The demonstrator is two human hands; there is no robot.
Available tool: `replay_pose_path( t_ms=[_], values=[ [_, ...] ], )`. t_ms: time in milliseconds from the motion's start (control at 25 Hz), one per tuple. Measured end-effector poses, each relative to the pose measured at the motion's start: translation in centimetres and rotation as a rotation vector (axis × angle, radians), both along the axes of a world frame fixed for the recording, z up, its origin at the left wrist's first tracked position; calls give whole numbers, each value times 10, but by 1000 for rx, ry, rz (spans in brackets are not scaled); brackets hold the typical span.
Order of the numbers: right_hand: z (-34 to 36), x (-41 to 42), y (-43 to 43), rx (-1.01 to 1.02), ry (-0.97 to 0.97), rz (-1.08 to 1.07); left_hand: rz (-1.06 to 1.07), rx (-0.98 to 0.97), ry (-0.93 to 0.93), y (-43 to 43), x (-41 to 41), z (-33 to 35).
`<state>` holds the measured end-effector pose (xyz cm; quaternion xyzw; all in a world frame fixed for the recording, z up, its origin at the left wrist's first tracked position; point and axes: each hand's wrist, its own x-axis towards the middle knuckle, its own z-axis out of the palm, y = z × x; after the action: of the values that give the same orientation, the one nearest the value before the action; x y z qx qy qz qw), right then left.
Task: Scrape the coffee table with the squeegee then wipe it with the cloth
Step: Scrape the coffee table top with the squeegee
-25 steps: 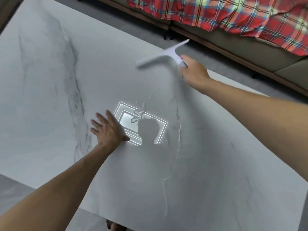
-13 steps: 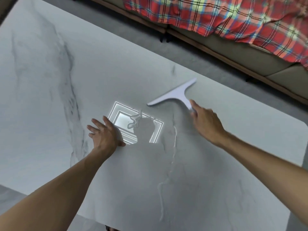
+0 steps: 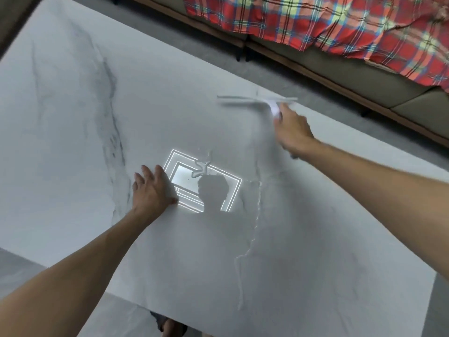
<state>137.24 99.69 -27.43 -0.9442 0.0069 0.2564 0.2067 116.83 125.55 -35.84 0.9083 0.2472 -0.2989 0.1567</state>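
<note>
My right hand (image 3: 292,132) is wrapped around the handle of the squeegee (image 3: 257,100), reaching toward the far right part of the coffee table (image 3: 73,117), so that the blade lies crosswise near the far edge; I judge that puts it at the top of a stroke, ready to be drawn back toward me. The blade is blurred, so I cannot tell whether it is pressed on the surface or just above it. My left hand (image 3: 151,190) lies flat, fingers spread, empty, on the tabletop nearer to me and left of centre, which steadies me while I lean out. The two hands are well apart. Just right of my left hand a bright reflected rectangle (image 3: 184,177) gleams, with a small puddle (image 3: 201,167) on it, and a thin wet trail (image 3: 255,222) runs toward the near edge, so scraping is unfinished. The cloth is nowhere in view. Beyond the table is a sofa with a plaid blanket (image 3: 315,23).
</note>
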Motion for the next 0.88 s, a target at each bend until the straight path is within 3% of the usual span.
replay_pose_path(
  t_ms=[160, 280, 400, 560, 720, 880],
  values=[
    [-29, 17, 81, 33, 14, -137, 9, -52, -140, 9, -24, 4],
    [-42, -26, 87, -44, -87, 168, 0, -46, -144, 7, -35, 6],
    [-41, -81, 37, -27, -84, 426, -16, -44, -137, -5, -38, 10],
    [-19, -135, -71, -165, -27, 489, -45, -74, 46, -20, -31, 8],
    [17, -149, -141, -302, 93, 488, -96, -53, 98, -16, -26, 10],
    [24, -77, -108, -149, -9, 275, -112, -82, 155, -12, -21, 16]
  ],
)
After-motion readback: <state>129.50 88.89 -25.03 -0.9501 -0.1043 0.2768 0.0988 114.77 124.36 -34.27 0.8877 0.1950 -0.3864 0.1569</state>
